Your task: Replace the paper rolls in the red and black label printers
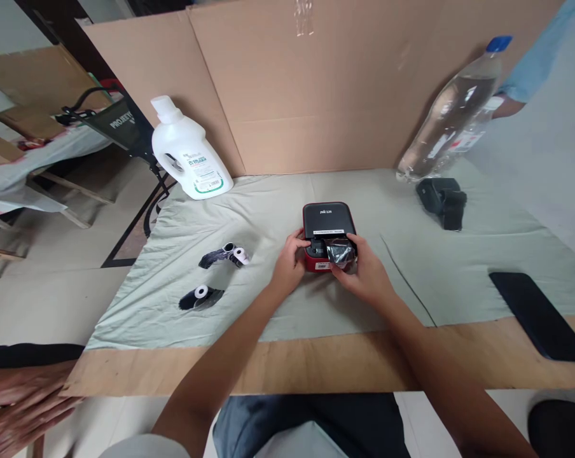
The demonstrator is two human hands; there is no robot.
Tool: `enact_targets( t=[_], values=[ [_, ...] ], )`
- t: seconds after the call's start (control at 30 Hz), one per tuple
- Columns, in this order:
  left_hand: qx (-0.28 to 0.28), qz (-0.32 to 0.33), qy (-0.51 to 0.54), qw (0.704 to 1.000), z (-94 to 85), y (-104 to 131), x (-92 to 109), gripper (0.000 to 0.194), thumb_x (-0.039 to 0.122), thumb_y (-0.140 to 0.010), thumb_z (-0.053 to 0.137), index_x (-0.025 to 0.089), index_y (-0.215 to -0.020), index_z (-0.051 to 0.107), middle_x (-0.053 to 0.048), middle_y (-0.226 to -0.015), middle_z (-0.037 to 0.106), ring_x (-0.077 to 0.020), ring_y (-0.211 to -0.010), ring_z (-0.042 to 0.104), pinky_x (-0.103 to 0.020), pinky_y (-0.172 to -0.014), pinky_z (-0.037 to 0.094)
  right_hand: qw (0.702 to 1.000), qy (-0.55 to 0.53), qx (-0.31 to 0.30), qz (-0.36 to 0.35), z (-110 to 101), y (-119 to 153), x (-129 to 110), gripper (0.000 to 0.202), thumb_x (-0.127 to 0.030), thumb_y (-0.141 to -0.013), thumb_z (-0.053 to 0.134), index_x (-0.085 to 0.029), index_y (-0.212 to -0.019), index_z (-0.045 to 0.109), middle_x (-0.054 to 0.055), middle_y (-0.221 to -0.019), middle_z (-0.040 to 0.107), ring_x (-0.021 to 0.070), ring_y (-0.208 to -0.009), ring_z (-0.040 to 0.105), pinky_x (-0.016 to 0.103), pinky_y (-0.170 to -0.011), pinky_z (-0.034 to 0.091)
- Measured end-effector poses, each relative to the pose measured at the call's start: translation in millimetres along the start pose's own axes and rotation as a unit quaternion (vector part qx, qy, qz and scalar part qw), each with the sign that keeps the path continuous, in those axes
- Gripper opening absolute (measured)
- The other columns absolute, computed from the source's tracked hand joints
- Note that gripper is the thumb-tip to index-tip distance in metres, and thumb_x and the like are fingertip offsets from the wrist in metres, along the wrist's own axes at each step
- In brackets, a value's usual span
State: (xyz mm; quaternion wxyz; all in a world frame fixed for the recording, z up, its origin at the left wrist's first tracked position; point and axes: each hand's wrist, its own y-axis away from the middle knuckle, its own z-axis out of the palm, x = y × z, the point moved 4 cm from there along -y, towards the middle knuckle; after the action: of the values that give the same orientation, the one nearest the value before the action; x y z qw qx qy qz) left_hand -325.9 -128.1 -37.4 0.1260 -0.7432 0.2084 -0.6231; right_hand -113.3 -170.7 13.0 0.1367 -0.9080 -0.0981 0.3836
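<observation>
A black chair [118,127] reads "PROJE…"; a white jug [192,149] bears green print. Mid-table, the left hand [289,262] grips a red-black device [329,221] with white lettering; the right hand [364,270] pinches a shiny dark piece [341,252] at its front.

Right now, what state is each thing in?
Red-black device: appears open at front, left hand holding
Dark shiny packet: held in right hand
White jug: standing, capped
Clear bottle: capped, mostly full
Black phone: lying flat, dark
White rolls: lying loose
Black object: unheld, resting
</observation>
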Motion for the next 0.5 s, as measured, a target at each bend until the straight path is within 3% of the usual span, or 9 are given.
enact_targets(
  t=[0.1, 0.27, 0.4, 0.5],
  values=[
    [0.006, 0.032, -0.017, 0.999, 1.8, 3.2, -0.7, 0.04, 0.009, -0.092, 0.052, 0.027, -0.127, 0.061, -0.007, -0.162, 0.05, -0.0282, -0.151, 0.05, -0.06, -0.126, 0.041, 0.999, 0.003, 0.018, -0.026, 1.7, -1.0, 1.1, 0.073, -0.042, -0.084, 0.071, -0.025, -0.149, 0.043, 0.018, -0.142, 0.065, 0.0374, -0.127, 0.067, 0.054, -0.098, 0.058],
    [-0.03, 0.083, -0.071, 0.994, -0.4, 8.8, 10.9, 0.063, 0.007, -0.09, 0.048, 0.027, -0.149, 0.053, -0.006, -0.174, 0.036, -0.0269, -0.162, 0.033, -0.056, -0.134, 0.028, 0.99, 0.033, 0.071, -0.116, 0.9, -3.5, 0.8, 0.072, -0.042, -0.084, 0.072, -0.023, -0.147, 0.044, 0.022, -0.161, 0.049, 0.0408, -0.155, 0.04, 0.067, -0.123, 0.033],
    [-0.07, 0.083, -0.068, 0.992, 0.3, 10.9, 17.7, 0.078, 0.005, -0.089, 0.046, 0.029, -0.162, 0.04, -0.003, -0.18, 0.021, -0.0274, -0.167, 0.02, -0.057, -0.137, 0.018, 0.993, -0.006, 0.055, -0.109, -0.6, -3.3, 4.9, 0.069, -0.045, -0.089, 0.067, -0.025, -0.151, 0.044, 0.019, -0.167, 0.043, 0.0373, -0.157, 0.038, 0.063, -0.126, 0.032],
    [-0.078, 0.07, -0.065, 0.992, 1.1, 11.9, 18.5, 0.082, 0.005, -0.087, 0.047, 0.03, -0.165, 0.036, -0.002, -0.181, 0.017, -0.0283, -0.167, 0.018, -0.058, -0.138, 0.015, 0.994, -0.077, 0.041, -0.071, -0.5, -1.8, 10.5, 0.058, -0.05, -0.102, 0.046, -0.028, -0.156, 0.044, 0.013, -0.172, 0.038, 0.0321, -0.16, 0.036, 0.059, -0.127, 0.034]
  ],
)
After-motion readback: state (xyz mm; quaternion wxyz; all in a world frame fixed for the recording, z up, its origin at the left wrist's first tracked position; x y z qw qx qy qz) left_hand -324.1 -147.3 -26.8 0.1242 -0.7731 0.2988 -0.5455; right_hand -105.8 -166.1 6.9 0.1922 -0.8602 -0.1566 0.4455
